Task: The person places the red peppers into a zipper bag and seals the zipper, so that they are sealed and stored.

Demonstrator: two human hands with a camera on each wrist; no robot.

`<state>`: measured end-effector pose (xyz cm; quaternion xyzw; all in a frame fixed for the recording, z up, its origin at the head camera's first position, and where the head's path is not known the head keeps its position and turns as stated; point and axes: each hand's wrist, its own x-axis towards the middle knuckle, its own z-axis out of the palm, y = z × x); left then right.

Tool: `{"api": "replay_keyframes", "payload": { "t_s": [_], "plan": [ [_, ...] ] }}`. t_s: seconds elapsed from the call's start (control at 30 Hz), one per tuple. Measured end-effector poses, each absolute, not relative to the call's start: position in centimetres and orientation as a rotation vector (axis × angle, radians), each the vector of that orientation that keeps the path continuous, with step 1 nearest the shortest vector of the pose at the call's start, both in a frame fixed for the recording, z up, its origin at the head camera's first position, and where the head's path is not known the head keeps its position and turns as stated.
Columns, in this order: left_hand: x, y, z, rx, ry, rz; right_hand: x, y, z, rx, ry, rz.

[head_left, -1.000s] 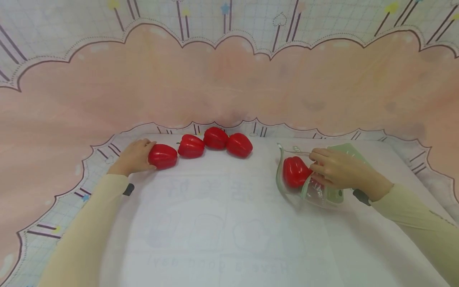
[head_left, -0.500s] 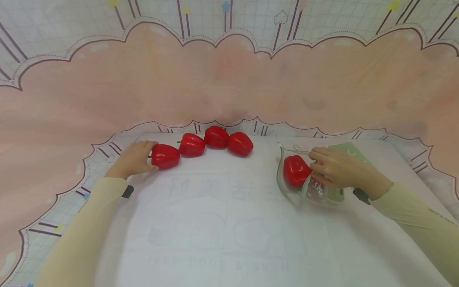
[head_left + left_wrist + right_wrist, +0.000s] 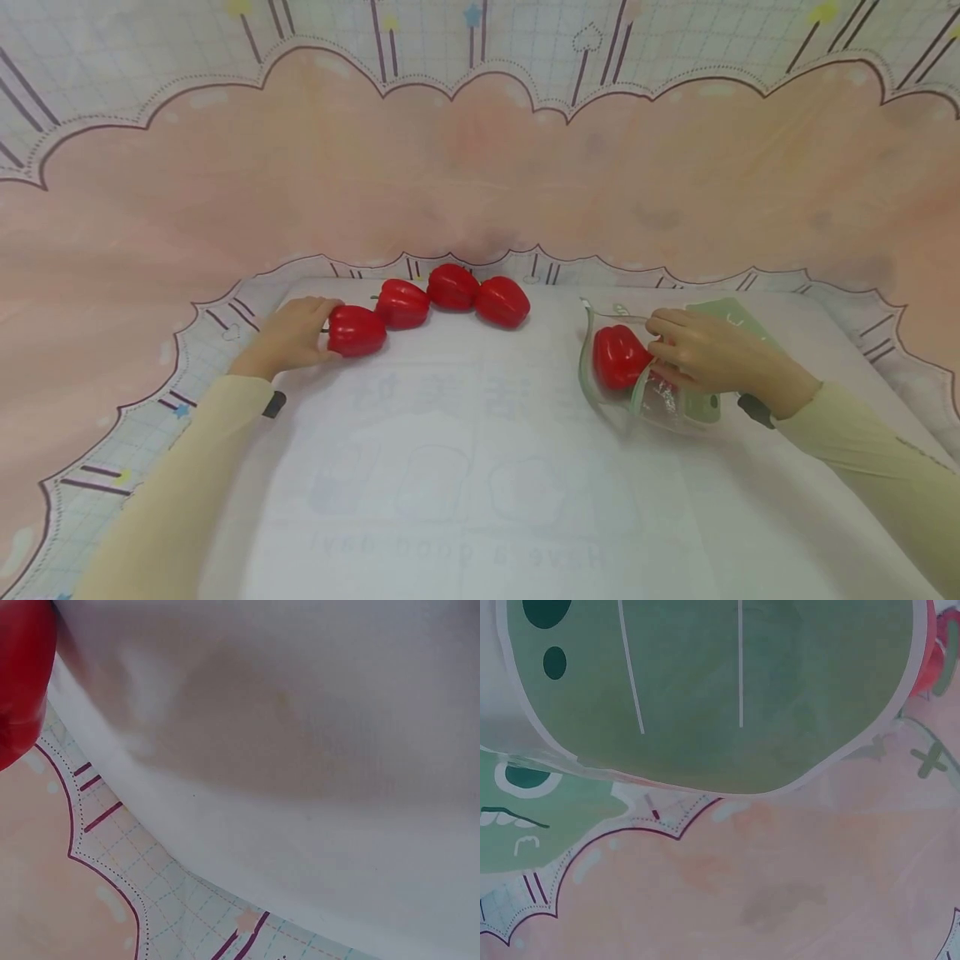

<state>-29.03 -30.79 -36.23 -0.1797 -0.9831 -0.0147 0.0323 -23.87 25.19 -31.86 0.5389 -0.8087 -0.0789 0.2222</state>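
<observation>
My left hand (image 3: 292, 337) grips a red bell pepper (image 3: 357, 332) from its stem end, fingers above and thumb below; part of that pepper (image 3: 22, 682) edges into the left wrist view. With my right hand (image 3: 697, 350) I hold the edge of a clear plastic bag (image 3: 637, 400) with green print. Inside the bag, near its opening, is another red bell pepper (image 3: 618, 358). More red shows under my right fingers, partly hidden by them. The right wrist view is largely filled by the bag's green printed panel (image 3: 697, 682).
Further red bell peppers lie along the back of the white tabletop (image 3: 420, 433): one (image 3: 402, 304) beside the gripped pepper, then one (image 3: 453, 288) and one (image 3: 502, 302) to its right. Behind the table hangs a pink and white patterned cloth (image 3: 480, 175).
My left hand has shifted slightly right with its bell pepper, closer to the neighbouring pepper, and its stem now shows. My right hand and the bag have stayed in place.
</observation>
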Motion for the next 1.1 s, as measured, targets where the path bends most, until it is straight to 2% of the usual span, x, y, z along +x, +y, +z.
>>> {"api": "replay_keyframes", "payload": {
  "t_s": [0.63,1.1],
  "plan": [
    [-28.3,-29.5,-36.2,-0.731,-2.891,0.01,-23.8,25.3,-31.9,1.481,-2.23,-0.223],
    [-28.6,-26.9,-36.4,-1.045,-2.572,0.027,-23.8,25.2,-31.8,1.482,-2.238,-0.214]
  ]
}}
